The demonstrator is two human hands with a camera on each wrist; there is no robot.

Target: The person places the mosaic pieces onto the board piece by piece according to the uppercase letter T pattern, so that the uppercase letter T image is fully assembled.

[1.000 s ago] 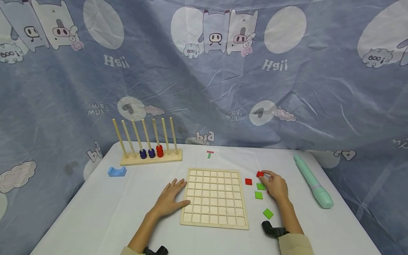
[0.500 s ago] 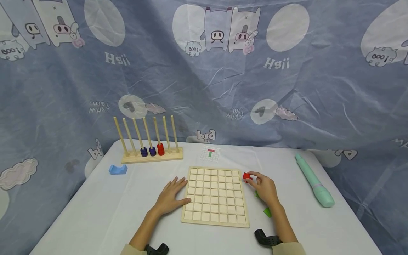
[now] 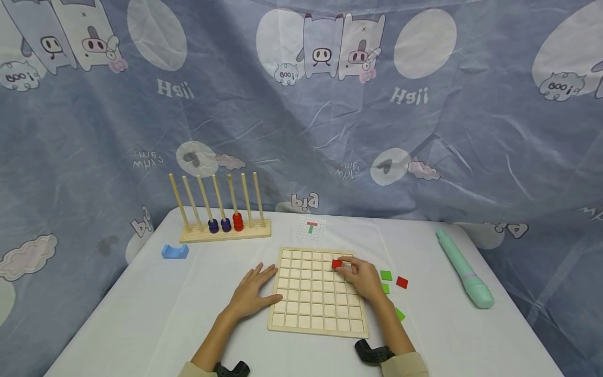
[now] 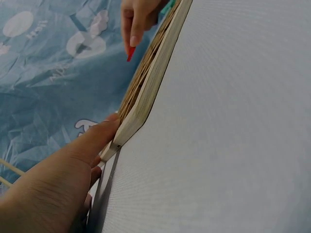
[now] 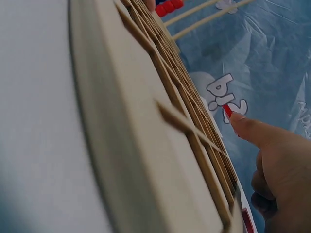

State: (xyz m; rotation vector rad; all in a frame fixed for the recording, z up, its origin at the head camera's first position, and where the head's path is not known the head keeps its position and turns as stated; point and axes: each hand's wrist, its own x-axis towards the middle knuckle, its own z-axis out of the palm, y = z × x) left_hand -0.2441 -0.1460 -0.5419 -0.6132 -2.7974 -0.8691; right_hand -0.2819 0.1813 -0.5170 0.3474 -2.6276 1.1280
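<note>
My right hand (image 3: 366, 278) pinches a small red square tile (image 3: 336, 264) between thumb and fingertips. It holds the tile above the upper right cells of a wooden grid board (image 3: 316, 331). In the right wrist view the tile (image 5: 227, 111) is seen edge-on at the thumb tip. My left hand (image 3: 254, 291) lies with fingers spread at the board's left side, the thumb touching the edge. Right of the board lie green tiles (image 3: 386, 275) and one red tile (image 3: 402, 282). Another red piece (image 5: 248, 221) shows beside the board in the right wrist view, hidden under my hand from above.
Behind the board lies a printed grid card (image 3: 311, 229) with a red and green T pattern. A peg rack (image 3: 226, 236) with blue and red beads stands back left, near a blue curved block (image 3: 175, 252). A mint-green microphone-shaped object (image 3: 466, 272) lies at right.
My right hand has carried the pinched red tile leftward from the loose tiles to over the board. The left hand has stayed at the board's edge.
</note>
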